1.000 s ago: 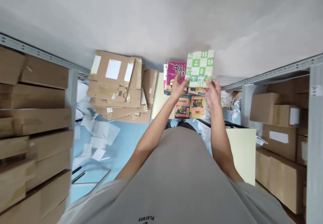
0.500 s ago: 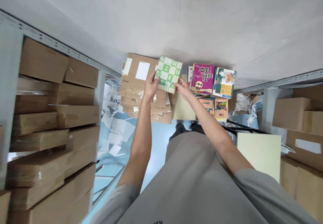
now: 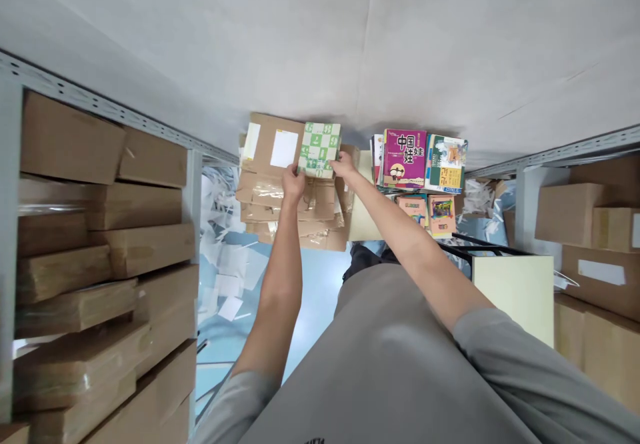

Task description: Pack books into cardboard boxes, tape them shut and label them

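A green-and-white checkered book (image 3: 321, 147) with large numerals on its cover lies over the right end of a stack of flattened cardboard (image 3: 270, 187). At its lower left corner my left hand (image 3: 294, 183) is closed, thumb on the cover. My right hand (image 3: 345, 164) pinches the lower right edge of the same book. Fingers under the book are hidden. To the right stand piles of books, topped by a purple book (image 3: 405, 157) and a blue-edged book (image 3: 447, 163). Nearer me are two orange-pink books (image 3: 442, 216).
Shelves of cardboard boxes (image 3: 147, 251) rise on the left, with more boxes (image 3: 570, 214) on the right. Paper scraps (image 3: 225, 264) litter the blue floor. A pale yellow panel (image 3: 515, 297) stands near my right side, and a grey wall (image 3: 310, 44) lies ahead.
The checkered book has moved left and slightly down onto the cardboard stack, with both hands following it. The view has shifted slightly.
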`<state>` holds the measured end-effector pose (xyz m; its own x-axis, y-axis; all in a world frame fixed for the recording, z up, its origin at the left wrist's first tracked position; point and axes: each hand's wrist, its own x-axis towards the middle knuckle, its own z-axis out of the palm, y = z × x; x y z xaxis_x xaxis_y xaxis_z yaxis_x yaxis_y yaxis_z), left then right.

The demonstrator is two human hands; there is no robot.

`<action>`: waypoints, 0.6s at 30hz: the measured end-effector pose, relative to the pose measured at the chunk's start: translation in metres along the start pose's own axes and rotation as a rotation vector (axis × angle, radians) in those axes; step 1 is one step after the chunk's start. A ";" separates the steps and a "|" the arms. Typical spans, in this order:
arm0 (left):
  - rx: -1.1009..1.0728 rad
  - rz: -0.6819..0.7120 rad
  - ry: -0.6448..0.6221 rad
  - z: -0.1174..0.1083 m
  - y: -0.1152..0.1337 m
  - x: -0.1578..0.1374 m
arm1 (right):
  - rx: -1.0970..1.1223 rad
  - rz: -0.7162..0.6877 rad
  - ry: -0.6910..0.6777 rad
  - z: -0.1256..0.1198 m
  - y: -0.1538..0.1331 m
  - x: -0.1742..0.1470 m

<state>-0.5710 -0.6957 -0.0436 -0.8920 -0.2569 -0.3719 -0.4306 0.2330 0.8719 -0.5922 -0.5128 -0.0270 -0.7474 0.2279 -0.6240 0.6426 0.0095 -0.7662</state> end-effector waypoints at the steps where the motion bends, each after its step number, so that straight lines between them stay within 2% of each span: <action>1: 0.017 -0.005 -0.001 0.004 0.005 0.000 | -0.003 -0.013 -0.010 -0.004 -0.002 -0.003; 4: -0.005 -0.005 -0.062 0.025 0.026 -0.003 | 0.030 -0.075 -0.052 -0.032 -0.005 -0.022; 6: -0.063 0.050 -0.128 0.047 0.041 -0.015 | 0.080 -0.167 -0.091 -0.068 0.000 -0.045; 8: -0.103 0.137 -0.221 0.071 0.055 -0.038 | 0.140 -0.262 -0.101 -0.116 0.011 -0.076; 10: -0.107 0.180 -0.374 0.098 0.065 -0.073 | 0.202 -0.318 -0.073 -0.173 0.029 -0.115; 14: -0.102 0.114 -0.788 0.161 0.078 -0.165 | 0.336 -0.339 0.077 -0.289 0.080 -0.206; 18: -0.063 0.126 -1.161 0.232 0.090 -0.264 | 0.440 -0.285 0.282 -0.379 0.138 -0.297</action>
<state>-0.4063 -0.3897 0.0595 -0.5321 0.7834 -0.3211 -0.3522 0.1401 0.9254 -0.2180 -0.2104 0.1111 -0.7675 0.5264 -0.3658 0.2480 -0.2824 -0.9267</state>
